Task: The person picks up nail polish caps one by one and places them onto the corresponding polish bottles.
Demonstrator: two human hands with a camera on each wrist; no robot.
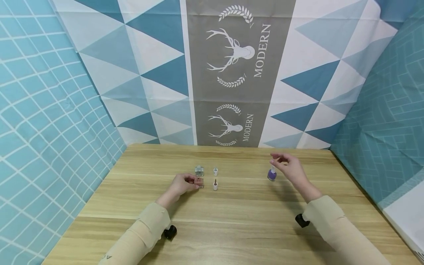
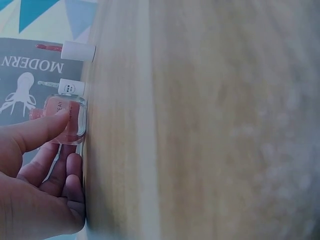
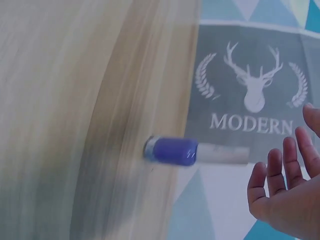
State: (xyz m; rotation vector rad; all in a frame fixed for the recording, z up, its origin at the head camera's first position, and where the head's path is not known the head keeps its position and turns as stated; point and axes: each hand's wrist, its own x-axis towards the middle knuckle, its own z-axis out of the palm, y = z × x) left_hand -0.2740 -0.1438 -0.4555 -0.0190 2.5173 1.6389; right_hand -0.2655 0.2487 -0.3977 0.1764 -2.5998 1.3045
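Observation:
At the table's middle left, my left hand [image 1: 181, 185] pinches an open pink nail polish bottle [image 2: 75, 116] between thumb and fingers, its base at the tabletop. Just behind it stands a clear, glittery nail polish bottle [image 1: 199, 170], also without its cap. To their right, two white brush caps stand with brushes pointing up: the near cap [image 1: 215, 186] has a pink-coated brush, the far cap [image 1: 215, 172] a pale one. Over to the right, a purple nail polish bottle [image 3: 175, 151] stands upright with its white cap on. My right hand [image 3: 290, 185] is just above that cap, fingers apart and loosely bent, touching nothing.
The wooden table [image 1: 232, 228] ends at a patterned backdrop cloth [image 1: 232, 73] behind. Blue tile-patterned cloth [image 1: 39, 121] hangs at the left, and a teal cloth [image 1: 384, 121] at the right. A black wrist device [image 1: 170, 232] sits below the left sleeve, another [image 1: 302, 220] below the right.

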